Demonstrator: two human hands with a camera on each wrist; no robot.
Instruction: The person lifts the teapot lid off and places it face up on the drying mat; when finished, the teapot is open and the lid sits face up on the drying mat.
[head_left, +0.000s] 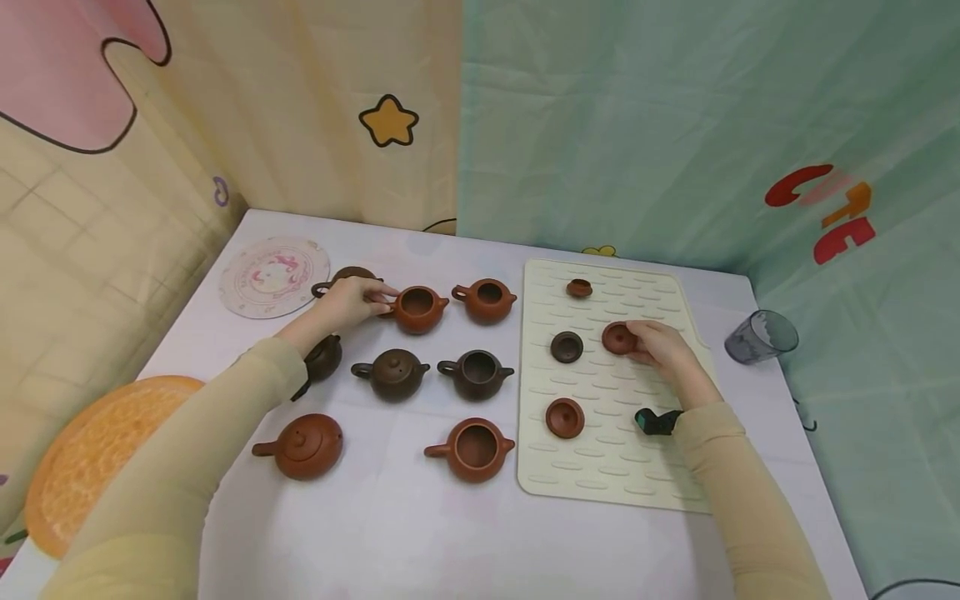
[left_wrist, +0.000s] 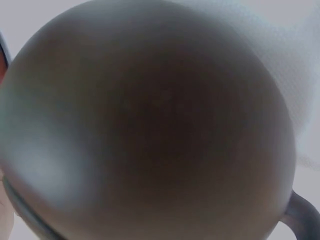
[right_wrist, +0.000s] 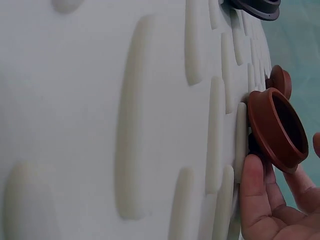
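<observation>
My left hand (head_left: 351, 307) pinches the handle of a lidless reddish-brown teapot (head_left: 418, 310) at the back of the table. Under that forearm stands a dark brown teapot (head_left: 324, 358), partly hidden; a dark rounded teapot body (left_wrist: 150, 120) fills the left wrist view. Over the pale mat (head_left: 540, 467), my right hand (head_left: 663, 350) holds a reddish-brown teapot lid (head_left: 619, 337) by its edge. In the right wrist view this lid (right_wrist: 277, 130) lies hollow side up, with fingertips at its underside. Nearby on the mat are a dark lid (head_left: 566, 347) and reddish lids (head_left: 565, 418).
More teapots stand in rows: lidless ones, reddish (head_left: 487, 302), dark (head_left: 480, 373) and reddish (head_left: 476, 450), and lidded ones, dark (head_left: 393, 373) and reddish (head_left: 303, 446). A glass (head_left: 761, 337) is at the right edge, a round pink-printed mat (head_left: 274, 277) at back left.
</observation>
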